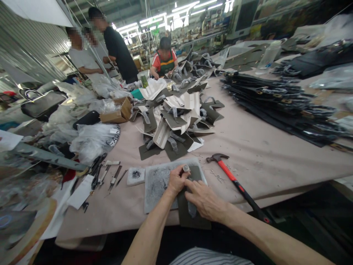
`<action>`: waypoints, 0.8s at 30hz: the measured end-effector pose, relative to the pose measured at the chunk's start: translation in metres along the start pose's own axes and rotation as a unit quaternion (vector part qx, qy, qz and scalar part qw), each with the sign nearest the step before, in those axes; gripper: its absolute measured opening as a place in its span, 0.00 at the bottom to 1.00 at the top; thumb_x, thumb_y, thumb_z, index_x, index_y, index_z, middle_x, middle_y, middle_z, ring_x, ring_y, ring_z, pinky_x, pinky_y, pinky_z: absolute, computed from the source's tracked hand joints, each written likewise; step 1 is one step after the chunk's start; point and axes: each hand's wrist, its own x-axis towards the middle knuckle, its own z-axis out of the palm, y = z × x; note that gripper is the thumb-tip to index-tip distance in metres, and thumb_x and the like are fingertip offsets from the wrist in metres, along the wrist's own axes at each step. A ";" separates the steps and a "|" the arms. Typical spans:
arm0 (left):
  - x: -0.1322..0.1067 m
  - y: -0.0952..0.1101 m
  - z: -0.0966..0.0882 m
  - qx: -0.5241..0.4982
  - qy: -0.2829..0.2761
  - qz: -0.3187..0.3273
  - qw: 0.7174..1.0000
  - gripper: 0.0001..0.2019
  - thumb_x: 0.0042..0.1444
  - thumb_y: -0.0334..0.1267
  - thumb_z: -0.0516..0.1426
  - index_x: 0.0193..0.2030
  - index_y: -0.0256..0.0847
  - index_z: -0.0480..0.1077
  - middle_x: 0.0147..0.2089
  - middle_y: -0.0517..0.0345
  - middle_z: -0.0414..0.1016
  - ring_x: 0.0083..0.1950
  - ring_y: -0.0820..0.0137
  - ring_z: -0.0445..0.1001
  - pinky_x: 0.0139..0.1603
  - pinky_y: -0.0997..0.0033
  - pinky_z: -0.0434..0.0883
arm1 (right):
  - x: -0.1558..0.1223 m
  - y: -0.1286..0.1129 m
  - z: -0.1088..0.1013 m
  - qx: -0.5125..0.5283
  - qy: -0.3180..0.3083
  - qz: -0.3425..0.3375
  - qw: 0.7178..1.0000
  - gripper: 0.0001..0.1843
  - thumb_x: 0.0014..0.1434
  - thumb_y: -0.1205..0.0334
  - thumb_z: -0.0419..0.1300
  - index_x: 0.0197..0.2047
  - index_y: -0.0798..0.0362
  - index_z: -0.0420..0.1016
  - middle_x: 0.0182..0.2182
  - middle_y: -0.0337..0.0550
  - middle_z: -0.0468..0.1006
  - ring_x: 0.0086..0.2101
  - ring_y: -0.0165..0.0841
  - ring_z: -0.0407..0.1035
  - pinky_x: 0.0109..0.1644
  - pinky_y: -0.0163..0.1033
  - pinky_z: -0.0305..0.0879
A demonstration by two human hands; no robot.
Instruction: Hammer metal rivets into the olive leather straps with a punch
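My left hand (176,181) is closed around a short, round metal setting punch (186,168), which stands roughly upright with its top showing. The punch's lower end is hidden by my fingers. Beside it, my right hand (203,198) lies over a dark olive bag panel (190,217), its fingers apart and the index finger reaching close to the punch. A plastic-wrapped handle (192,209) on the panel shows under my right hand. Beneath the panel is a worn grey-white slab (156,187). A claw hammer (234,179) with a red and black handle rests to the right.
A small block (136,176) holding dark bits sits left of the slab, near several hand tools (113,178). Small metal pieces (217,175) are scattered by the hammer. Bag panels (176,125) are heaped ahead; black bags (275,103) are stacked right. A co-worker (164,60) sits across the table.
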 end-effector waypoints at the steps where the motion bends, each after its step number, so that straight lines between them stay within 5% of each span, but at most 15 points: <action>1: 0.002 0.000 0.001 -0.021 0.016 -0.016 1.000 0.06 0.53 0.36 0.62 0.37 0.38 0.76 0.36 0.56 0.80 0.37 0.67 0.77 0.41 0.70 0.73 | 0.003 -0.005 0.001 -0.021 0.004 0.005 1.000 0.14 0.57 0.73 0.54 0.46 0.54 0.71 0.57 0.54 0.67 0.45 0.42 0.65 0.49 0.48 0.59; 6: 0.018 0.014 -0.004 -0.158 0.179 -0.073 0.968 0.16 0.49 0.48 0.66 0.35 0.37 0.73 0.33 0.55 0.80 0.36 0.67 0.79 0.40 0.70 0.75 | 0.009 -0.014 0.001 -0.117 0.034 0.079 0.989 0.08 0.59 0.72 0.53 0.41 0.55 0.69 0.44 0.56 0.72 0.39 0.43 0.66 0.44 0.48 0.57; 10: 0.021 0.048 -0.026 -0.162 0.226 -0.002 0.961 0.16 0.50 0.47 0.67 0.38 0.37 0.74 0.36 0.53 0.81 0.39 0.67 0.79 0.43 0.70 0.76 | 0.013 -0.012 -0.018 -0.115 0.043 0.234 0.965 0.07 0.59 0.73 0.51 0.38 0.55 0.67 0.35 0.53 0.73 0.33 0.43 0.70 0.41 0.47 0.57; 15: 0.010 0.066 -0.033 -0.122 0.175 0.020 0.977 0.14 0.52 0.46 0.67 0.38 0.37 0.75 0.35 0.55 0.81 0.37 0.69 0.78 0.41 0.72 0.75 | 0.013 -0.014 -0.025 0.001 -0.002 0.331 0.944 0.10 0.67 0.61 0.53 0.49 0.57 0.65 0.34 0.53 0.79 0.33 0.46 0.76 0.35 0.44 0.61; 19: 0.000 0.045 -0.016 -0.135 0.125 -0.030 0.982 0.13 0.52 0.45 0.67 0.36 0.38 0.74 0.35 0.55 0.80 0.37 0.68 0.78 0.41 0.71 0.75 | 0.012 -0.024 -0.006 0.077 -0.009 0.359 0.930 0.15 0.70 0.56 0.53 0.55 0.55 0.64 0.37 0.53 0.82 0.37 0.47 0.79 0.35 0.42 0.63; 24: -0.006 0.020 0.000 -0.166 0.057 -0.068 0.982 0.18 0.51 0.45 0.67 0.46 0.38 0.72 0.39 0.51 0.82 0.41 0.64 0.81 0.46 0.66 0.75 | 0.015 -0.027 0.012 0.176 0.015 0.403 0.898 0.20 0.71 0.51 0.52 0.58 0.56 0.66 0.40 0.56 0.82 0.41 0.48 0.78 0.41 0.44 0.65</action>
